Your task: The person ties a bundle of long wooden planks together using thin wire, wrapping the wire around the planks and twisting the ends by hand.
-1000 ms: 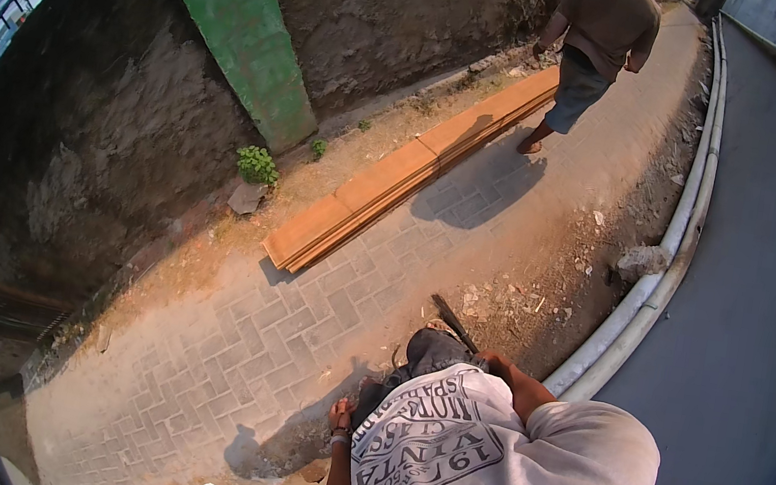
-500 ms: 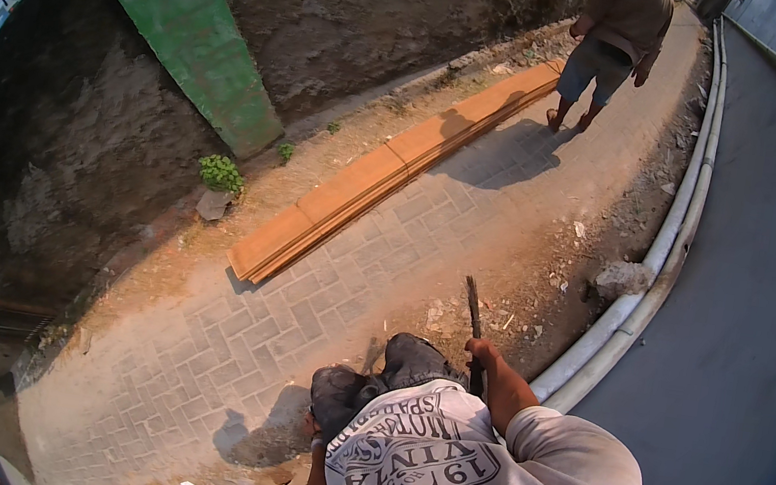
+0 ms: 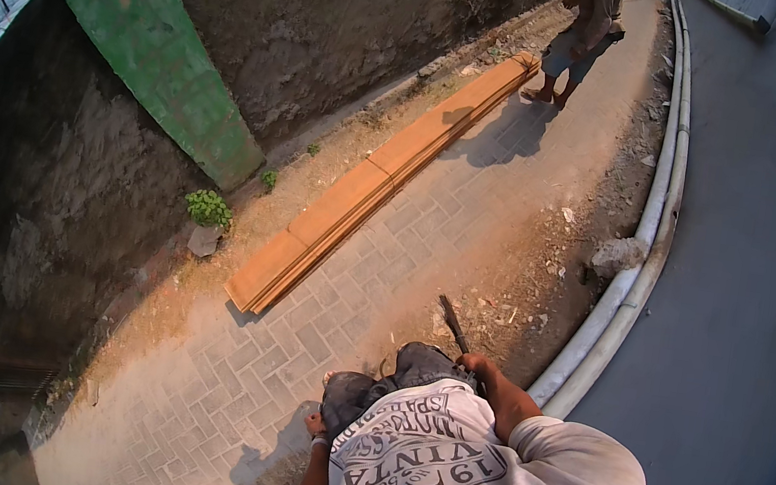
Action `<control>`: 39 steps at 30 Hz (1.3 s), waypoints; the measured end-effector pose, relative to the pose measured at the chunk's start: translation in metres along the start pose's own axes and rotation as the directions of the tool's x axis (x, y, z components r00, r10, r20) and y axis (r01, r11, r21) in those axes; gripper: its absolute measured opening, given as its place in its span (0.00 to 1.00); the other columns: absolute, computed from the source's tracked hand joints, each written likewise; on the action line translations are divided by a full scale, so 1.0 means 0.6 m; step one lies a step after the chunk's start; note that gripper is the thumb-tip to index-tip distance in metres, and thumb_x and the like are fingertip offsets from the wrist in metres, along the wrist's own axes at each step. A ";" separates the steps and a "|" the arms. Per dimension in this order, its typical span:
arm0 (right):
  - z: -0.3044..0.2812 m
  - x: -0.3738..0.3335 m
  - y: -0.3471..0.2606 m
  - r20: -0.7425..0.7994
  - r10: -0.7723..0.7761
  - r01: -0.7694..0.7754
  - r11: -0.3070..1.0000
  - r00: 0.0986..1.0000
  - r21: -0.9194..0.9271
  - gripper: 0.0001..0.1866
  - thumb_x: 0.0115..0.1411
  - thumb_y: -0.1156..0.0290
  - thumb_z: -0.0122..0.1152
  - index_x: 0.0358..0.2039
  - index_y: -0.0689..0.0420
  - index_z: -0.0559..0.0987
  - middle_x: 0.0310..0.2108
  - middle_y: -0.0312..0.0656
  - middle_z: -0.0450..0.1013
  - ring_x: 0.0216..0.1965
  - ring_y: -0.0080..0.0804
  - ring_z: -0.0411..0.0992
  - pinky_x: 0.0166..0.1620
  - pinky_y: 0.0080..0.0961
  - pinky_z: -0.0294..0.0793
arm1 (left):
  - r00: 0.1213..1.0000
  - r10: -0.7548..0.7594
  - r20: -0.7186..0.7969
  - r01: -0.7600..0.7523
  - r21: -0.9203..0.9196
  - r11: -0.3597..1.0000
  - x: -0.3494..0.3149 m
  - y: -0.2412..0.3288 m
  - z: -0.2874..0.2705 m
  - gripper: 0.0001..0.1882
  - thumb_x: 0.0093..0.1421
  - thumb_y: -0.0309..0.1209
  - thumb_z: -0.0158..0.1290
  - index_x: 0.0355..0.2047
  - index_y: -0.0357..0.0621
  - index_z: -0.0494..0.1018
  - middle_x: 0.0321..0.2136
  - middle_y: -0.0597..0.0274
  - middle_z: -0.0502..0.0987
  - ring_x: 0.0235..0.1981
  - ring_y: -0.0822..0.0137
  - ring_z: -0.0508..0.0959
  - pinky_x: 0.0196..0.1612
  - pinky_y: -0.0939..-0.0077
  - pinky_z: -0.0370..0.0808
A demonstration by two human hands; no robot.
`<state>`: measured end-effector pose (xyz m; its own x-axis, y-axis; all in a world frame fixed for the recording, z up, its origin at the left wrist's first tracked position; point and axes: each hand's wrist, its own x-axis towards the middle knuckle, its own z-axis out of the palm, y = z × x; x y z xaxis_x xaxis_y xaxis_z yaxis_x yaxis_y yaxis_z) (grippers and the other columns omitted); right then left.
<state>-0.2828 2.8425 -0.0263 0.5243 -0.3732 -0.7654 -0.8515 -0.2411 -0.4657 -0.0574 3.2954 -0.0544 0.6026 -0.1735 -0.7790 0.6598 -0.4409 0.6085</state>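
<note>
My right hand is closed around a dark, slender stick-like tool, which slants up and to the left beside my right knee. What kind of tool it is does not show clearly. Close to the outer side of my left knee, my left hand hangs low; its fingers are too small and shaded to make out. Ahead of me a long stack of orange-brown boards lies on the paving, tied round in places. Both hands are apart from it.
Another person stands at the stack's far end. Two pale pipes run along the right, beside a smooth grey surface. A rock rests against them. At left rise a dark wall and a green pillar.
My view has shifted, so the boards and pipes sit a little differently. The other person has turned and stands nearer the stack. My right hand still holds the tool, now tilted further left.
</note>
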 end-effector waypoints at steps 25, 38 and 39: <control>0.091 0.024 -0.572 -0.049 0.244 -0.221 0.934 0.968 0.281 0.13 0.49 0.63 0.61 0.22 0.59 0.71 0.15 0.38 0.62 0.15 0.30 0.62 0.19 0.29 0.62 | 0.878 -0.448 -0.170 0.253 -0.629 0.735 -0.075 -0.198 -0.509 0.09 0.59 0.33 0.41 0.40 0.50 0.66 0.31 0.56 0.74 0.16 0.62 0.71 0.13 0.70 0.62; 0.369 0.142 -0.775 0.214 0.338 -0.145 0.779 0.916 -0.610 0.23 0.42 0.60 0.61 0.41 0.52 0.79 0.40 0.45 0.75 0.43 0.35 0.72 0.43 0.35 0.70 | 0.931 -0.330 -0.154 0.247 -0.397 0.884 0.001 -0.046 -0.604 0.14 0.59 0.39 0.46 0.41 0.44 0.69 0.33 0.56 0.76 0.20 0.62 0.75 0.18 0.71 0.69; 0.358 0.175 -0.788 0.114 0.298 -0.168 0.769 0.948 -0.617 0.22 0.41 0.59 0.60 0.37 0.56 0.79 0.35 0.48 0.76 0.37 0.35 0.74 0.38 0.34 0.72 | 0.940 -0.310 -0.144 0.239 -0.370 0.898 0.019 -0.020 -0.617 0.15 0.59 0.39 0.46 0.41 0.44 0.69 0.33 0.56 0.76 0.21 0.61 0.75 0.18 0.71 0.70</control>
<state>0.1725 3.1101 0.0182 0.2416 -0.3232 -0.9150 -0.7356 -0.6760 0.0446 0.1081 3.6245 -0.0146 0.4265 0.1005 -0.8989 0.9026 -0.1110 0.4159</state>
